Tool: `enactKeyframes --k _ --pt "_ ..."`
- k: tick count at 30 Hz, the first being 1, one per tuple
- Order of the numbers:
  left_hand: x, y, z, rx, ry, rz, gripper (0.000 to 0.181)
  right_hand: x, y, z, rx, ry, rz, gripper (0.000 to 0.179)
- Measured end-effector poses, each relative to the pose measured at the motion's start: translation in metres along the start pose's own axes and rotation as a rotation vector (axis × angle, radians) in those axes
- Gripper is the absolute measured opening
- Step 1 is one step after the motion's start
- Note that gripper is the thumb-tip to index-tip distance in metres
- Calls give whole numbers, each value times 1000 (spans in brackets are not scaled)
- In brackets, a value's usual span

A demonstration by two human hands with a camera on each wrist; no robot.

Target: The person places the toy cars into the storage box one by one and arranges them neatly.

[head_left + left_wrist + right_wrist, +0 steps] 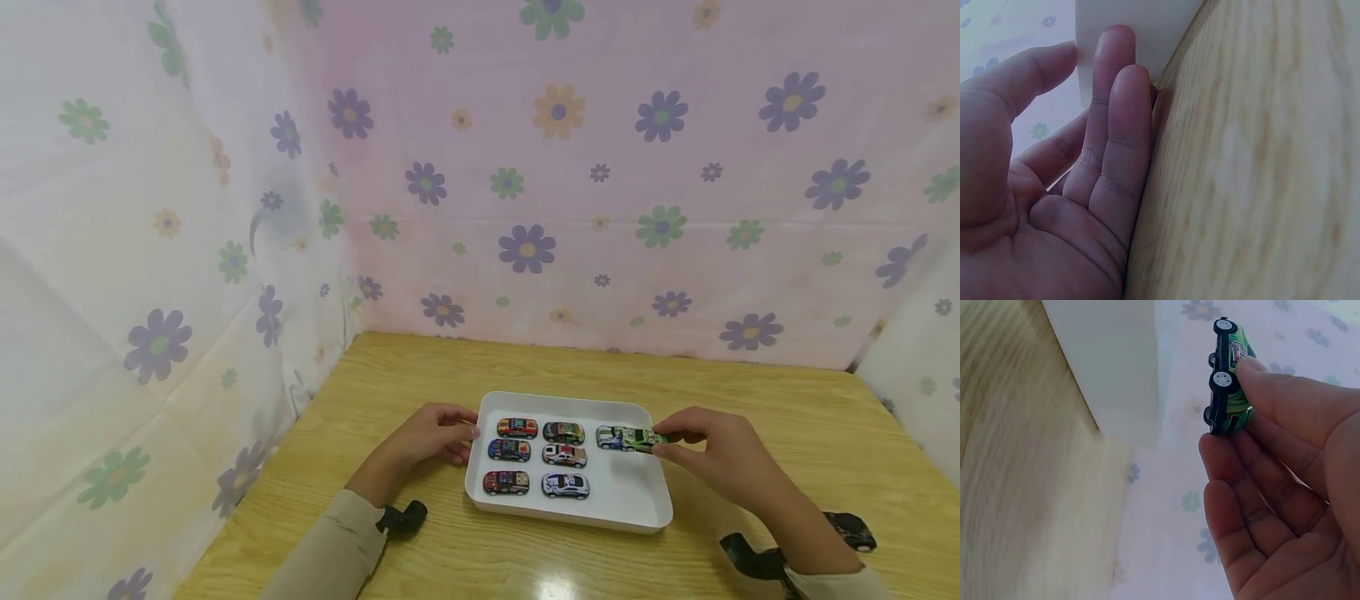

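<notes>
In the head view a white tray (630,492) lies on the table, with several toy cars in it. My left hand (431,437) holds its left side, thumb at the rim; in the left wrist view the fingers (1125,119) lie against the outer wall. My right hand (712,454) pinches a green toy car (641,440) between thumb and fingers over the tray's right rim. The right wrist view shows that green car tilted, its wheels toward the tray wall. A white, blue and green toy car (611,437) sits right beside it in the head view.
The left column has a red-yellow car (517,427), a blue car (509,450) and a red car (506,482). Beside it stand a dark green car (563,432), a white-orange car (565,456) and a white car (566,486). A black car (851,532) lies by my right forearm.
</notes>
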State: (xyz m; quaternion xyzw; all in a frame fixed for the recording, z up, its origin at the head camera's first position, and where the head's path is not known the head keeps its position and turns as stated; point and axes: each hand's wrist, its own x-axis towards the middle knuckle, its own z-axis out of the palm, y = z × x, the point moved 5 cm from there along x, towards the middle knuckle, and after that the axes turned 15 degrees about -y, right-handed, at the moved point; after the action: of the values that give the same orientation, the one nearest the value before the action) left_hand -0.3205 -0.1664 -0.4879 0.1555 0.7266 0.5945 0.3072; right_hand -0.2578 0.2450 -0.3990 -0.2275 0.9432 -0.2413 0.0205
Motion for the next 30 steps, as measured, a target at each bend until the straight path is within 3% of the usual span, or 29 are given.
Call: enactKeyframes --k 5,20,30 --pt "1 -2 0 -12 -10 12 46 5 -9 3 8 -18 -29 17" --pt "1 -2 0 -5 -6 7 44 23 -11 20 32 -140 28 14" --pt "1 -2 0 -3 -8 8 43 27 -1 35 85 -185 124 15"
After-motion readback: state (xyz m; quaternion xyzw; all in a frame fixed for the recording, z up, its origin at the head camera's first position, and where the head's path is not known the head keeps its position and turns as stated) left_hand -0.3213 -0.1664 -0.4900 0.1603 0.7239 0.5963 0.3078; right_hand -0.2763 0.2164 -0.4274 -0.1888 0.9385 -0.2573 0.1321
